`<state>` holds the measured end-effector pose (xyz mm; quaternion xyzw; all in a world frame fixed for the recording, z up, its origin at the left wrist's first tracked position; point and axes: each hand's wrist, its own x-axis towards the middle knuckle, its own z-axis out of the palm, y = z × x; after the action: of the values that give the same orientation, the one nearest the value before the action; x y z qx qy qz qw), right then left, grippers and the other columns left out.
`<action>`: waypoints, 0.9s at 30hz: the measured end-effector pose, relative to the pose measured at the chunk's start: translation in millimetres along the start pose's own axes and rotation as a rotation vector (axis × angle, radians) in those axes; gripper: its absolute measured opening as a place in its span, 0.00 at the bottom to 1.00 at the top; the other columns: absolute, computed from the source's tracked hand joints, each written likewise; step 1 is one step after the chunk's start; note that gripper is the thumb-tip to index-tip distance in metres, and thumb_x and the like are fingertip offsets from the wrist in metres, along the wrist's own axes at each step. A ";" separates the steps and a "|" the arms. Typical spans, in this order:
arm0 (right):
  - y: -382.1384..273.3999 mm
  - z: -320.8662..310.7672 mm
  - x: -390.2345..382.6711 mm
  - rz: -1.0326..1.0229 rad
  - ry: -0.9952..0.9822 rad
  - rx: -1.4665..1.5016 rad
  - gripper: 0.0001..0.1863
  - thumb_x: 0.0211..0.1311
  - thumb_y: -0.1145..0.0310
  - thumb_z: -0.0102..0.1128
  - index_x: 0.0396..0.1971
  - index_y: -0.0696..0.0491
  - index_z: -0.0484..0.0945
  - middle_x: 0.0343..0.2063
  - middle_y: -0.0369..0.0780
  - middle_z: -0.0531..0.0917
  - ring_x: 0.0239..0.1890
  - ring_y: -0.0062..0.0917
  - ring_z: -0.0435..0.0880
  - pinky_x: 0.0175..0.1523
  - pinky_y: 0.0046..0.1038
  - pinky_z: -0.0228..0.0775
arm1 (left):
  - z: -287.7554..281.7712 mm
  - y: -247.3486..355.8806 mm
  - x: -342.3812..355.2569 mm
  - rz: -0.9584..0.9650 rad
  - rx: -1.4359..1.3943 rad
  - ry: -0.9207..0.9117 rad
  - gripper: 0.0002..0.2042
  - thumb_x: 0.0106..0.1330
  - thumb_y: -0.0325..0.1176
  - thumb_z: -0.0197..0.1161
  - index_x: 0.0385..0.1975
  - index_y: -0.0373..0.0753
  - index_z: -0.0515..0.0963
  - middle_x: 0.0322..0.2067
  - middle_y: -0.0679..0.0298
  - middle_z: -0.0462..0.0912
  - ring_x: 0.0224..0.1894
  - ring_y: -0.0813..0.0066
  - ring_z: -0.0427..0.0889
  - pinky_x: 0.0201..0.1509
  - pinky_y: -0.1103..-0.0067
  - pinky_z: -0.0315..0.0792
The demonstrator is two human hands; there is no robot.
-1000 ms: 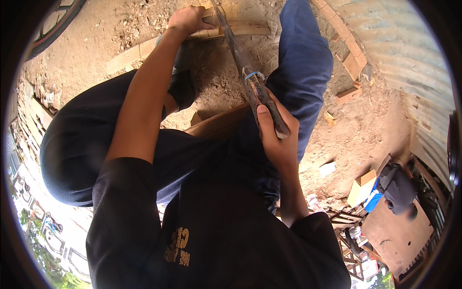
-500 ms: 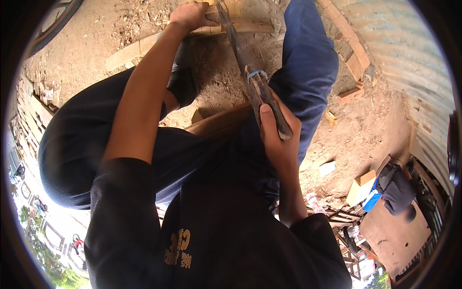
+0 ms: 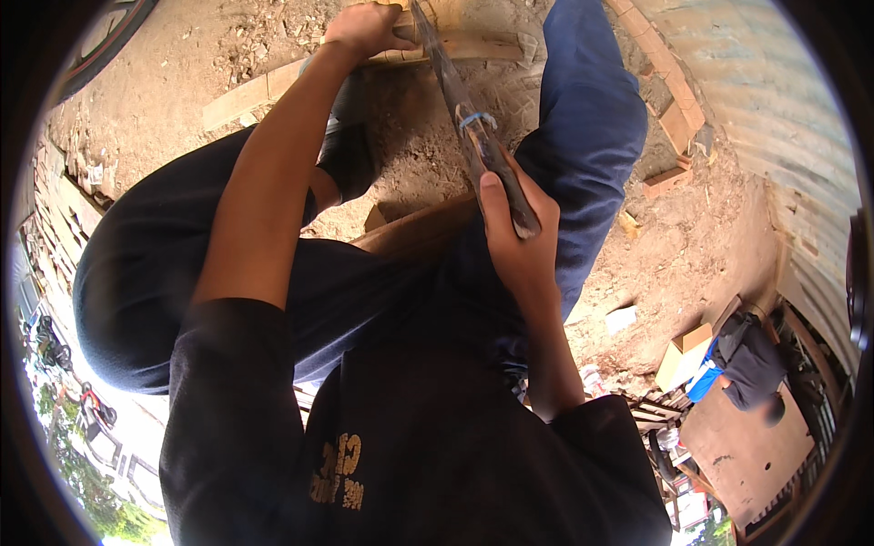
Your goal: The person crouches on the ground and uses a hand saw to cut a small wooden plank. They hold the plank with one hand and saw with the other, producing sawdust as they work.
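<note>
My left hand grips a light wooden plank lying across the top of the view, its thumb beside a saw blade that crosses the wood. The blade's far end at the plank is too small to make out clearly. My right hand is closed on the saw's dark, worn handle, which has a pale blue band wrapped near the blade. Below the saw, between my legs, another wooden board is partly hidden by my trousers.
A wheel stands at upper left. Wood offcuts and a row of pieces lie beside a corrugated metal sheet. At lower right a person in dark clothing bends near a panel and a cardboard box. Dirt ground surrounds me.
My right hand and the saw moved slightly back toward me, then forward toward the plank and a little left. My left hand holds nearly the same place on the wood.
</note>
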<state>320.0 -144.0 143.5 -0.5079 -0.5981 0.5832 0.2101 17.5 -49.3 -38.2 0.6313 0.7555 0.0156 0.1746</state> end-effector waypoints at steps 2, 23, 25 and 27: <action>0.1 2.3 3.4 -0.036 0.004 -0.023 0.20 0.66 0.73 0.57 0.55 0.65 0.73 0.27 0.38 0.81 0.29 0.11 0.74 0.36 0.16 0.68 | 0.2 -2.2 0.9 0.009 0.015 0.004 0.33 0.46 0.66 0.68 0.34 0.36 0.79 0.32 0.49 0.83 0.38 0.50 0.83 0.40 0.60 0.76; 14.2 26.7 34.7 -0.147 0.030 -0.025 0.18 0.67 0.72 0.56 0.53 0.65 0.75 0.23 0.35 0.77 0.26 0.11 0.72 0.33 0.17 0.66 | -15.3 9.1 -1.9 -0.041 0.013 -0.115 0.32 0.49 0.60 0.70 0.41 0.37 0.76 0.38 0.50 0.83 0.43 0.52 0.83 0.45 0.62 0.76; 12.9 25.7 28.5 -0.158 0.060 -0.038 0.17 0.69 0.71 0.55 0.53 0.65 0.75 0.22 0.32 0.74 0.26 0.10 0.69 0.31 0.16 0.63 | -10.3 9.4 -3.2 0.032 0.102 -0.081 0.32 0.53 0.65 0.65 0.44 0.41 0.76 0.37 0.54 0.84 0.43 0.54 0.84 0.48 0.63 0.77; 16.9 24.9 17.1 -0.209 0.114 -0.054 0.17 0.69 0.71 0.55 0.53 0.64 0.75 0.20 0.30 0.71 0.24 0.09 0.66 0.29 0.17 0.60 | -10.2 5.9 -2.3 0.019 0.111 -0.063 0.32 0.53 0.64 0.65 0.44 0.41 0.76 0.37 0.54 0.84 0.43 0.54 0.84 0.48 0.63 0.77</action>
<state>298.4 -144.8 116.5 -0.4805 -0.6503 0.5122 0.2898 20.6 -48.3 -26.6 0.6472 0.7434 -0.0445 0.1629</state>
